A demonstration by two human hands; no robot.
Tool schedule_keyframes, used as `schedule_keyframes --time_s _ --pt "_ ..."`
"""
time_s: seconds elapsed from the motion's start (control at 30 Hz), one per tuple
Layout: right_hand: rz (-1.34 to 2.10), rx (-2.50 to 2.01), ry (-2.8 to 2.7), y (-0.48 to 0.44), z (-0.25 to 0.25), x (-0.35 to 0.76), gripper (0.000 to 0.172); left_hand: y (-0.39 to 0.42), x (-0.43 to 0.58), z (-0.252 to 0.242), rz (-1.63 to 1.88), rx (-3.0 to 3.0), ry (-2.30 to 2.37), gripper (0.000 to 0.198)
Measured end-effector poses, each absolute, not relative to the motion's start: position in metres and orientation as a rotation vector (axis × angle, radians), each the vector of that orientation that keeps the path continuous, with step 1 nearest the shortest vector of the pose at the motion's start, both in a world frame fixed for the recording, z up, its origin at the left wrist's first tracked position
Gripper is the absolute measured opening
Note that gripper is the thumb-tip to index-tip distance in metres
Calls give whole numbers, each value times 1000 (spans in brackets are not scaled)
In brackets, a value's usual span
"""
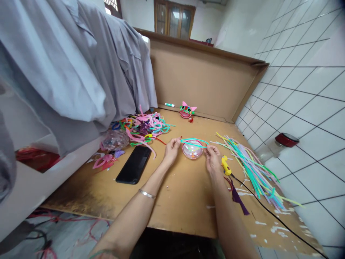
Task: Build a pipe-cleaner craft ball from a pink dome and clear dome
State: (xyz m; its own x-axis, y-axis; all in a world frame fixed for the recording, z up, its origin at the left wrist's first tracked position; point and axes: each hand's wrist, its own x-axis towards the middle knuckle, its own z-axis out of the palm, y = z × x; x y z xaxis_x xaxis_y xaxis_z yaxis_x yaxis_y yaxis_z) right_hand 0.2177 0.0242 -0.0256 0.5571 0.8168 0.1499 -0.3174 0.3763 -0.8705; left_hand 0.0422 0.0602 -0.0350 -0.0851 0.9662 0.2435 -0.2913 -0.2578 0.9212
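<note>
my left hand (171, 150) and right hand (212, 159) pinch the ends of a teal pipe cleaner (194, 141) over the clear dome (192, 151); seems light, bendy, best gripped at its ends.

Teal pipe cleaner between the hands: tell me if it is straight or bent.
Bent. The teal pipe cleaner arcs over the clear ball, its ends held by the left hand and right hand.
</note>
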Motion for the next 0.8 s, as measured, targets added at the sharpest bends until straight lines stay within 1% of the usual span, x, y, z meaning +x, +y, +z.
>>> schedule_keyframes --time_s 0.2,0.43,0.6,0.8 --pt "821 -908 -645 24 -30 221 32 57 47 -36 1532 1147 909 31" --pt "777 -933 -629 17 -20 222 32 50 47 -31 1560 1237 896 33" --pt "870 -898 -636 11 -10 220 34 51 46 -32 1537 1260 900 27" --pt "983 -938 -677 5 -5 223 31 52 41 -26 1543 1238 942 22"
